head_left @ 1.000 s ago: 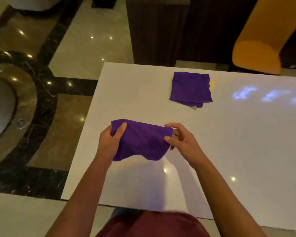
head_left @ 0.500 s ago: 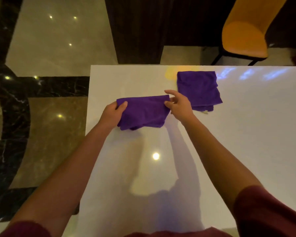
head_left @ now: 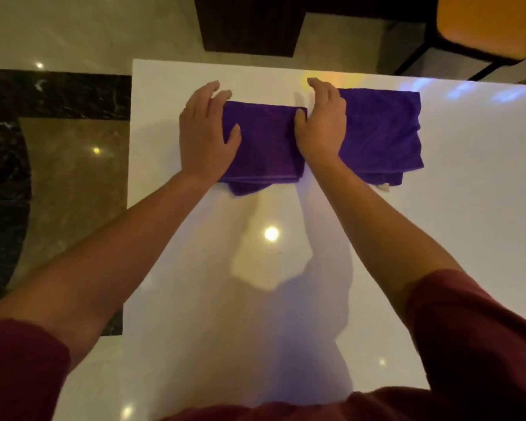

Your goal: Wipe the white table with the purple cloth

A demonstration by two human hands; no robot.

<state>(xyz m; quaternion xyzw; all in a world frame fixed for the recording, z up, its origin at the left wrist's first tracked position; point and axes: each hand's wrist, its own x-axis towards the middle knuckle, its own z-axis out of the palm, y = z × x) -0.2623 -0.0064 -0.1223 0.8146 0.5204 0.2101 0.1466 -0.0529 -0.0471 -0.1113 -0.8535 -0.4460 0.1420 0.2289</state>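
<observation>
A folded purple cloth (head_left: 266,144) lies flat near the far edge of the white table (head_left: 286,268). My left hand (head_left: 205,135) rests on its left side with straight fingers, palm down. My right hand (head_left: 321,123) lies flat at its right edge, thumb touching the cloth. A second folded purple cloth (head_left: 383,132) lies just to the right, partly hidden under my right hand.
An orange chair (head_left: 480,25) stands beyond the table's far right corner. A dark wooden block (head_left: 249,22) stands past the far edge. Glossy marble floor (head_left: 67,162) runs along the table's left side.
The cloth that both hands held up in the air now lies on the table beside the second cloth. Both hands have let go of it and flattened.
</observation>
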